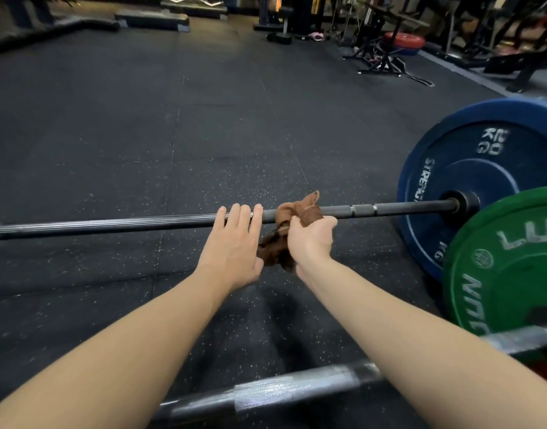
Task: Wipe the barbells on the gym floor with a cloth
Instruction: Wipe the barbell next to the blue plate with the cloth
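A dark barbell bar [389, 209] lies across the black rubber floor, with a blue 20 kg plate [470, 168] on its right end. A brown cloth [300, 213] is wrapped around the bar near its middle. My right hand [310, 239] grips the cloth from below, palm up, and a tail of cloth hangs under it. My left hand [235, 243] rests on the bar just left of the cloth, fingers straight over the top. A second, silver barbell [281, 391] lies close to me, carrying a green plate [507, 261].
Black speckled rubber floor [142, 134] stretches ahead. Stacked step platforms [154, 20] sit at the far left. Benches, racks and a red plate [405, 40] crowd the far right. A strap [417, 78] lies on the floor near the racks.
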The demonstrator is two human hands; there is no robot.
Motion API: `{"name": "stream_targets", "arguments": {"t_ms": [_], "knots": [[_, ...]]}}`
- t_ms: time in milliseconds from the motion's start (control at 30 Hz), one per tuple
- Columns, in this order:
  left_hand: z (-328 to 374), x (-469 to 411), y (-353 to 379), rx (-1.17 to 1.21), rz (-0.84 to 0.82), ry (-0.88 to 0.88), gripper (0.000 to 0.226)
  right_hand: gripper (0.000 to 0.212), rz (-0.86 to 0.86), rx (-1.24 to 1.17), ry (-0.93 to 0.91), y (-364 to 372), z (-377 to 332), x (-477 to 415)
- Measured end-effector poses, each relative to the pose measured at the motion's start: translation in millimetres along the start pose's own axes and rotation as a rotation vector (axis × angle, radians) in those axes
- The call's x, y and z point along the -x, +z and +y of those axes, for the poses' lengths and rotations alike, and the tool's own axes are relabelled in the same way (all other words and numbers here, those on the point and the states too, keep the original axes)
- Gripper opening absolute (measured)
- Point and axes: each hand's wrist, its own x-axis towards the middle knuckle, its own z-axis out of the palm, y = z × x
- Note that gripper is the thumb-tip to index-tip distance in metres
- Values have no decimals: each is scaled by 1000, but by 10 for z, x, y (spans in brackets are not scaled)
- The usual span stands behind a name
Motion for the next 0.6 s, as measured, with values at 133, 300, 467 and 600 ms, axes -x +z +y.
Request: {"name": "stream_targets", "arguments": {"t_ms": [133,300,467,600], "knots": [[-96,-12,-10,26,13,51,95,30,78,62,-119,-325,23,-176],[-375,106,-77,72,44,15,96,48,136,-40,-102,-448,85,-381],[-921,356,39,69,36,-139,97,44,122,-98,-65,-226,-15,-88],[-1133,488,168,86,-102,-157,87,21,157,-205,-61,36,-26,136]]}}
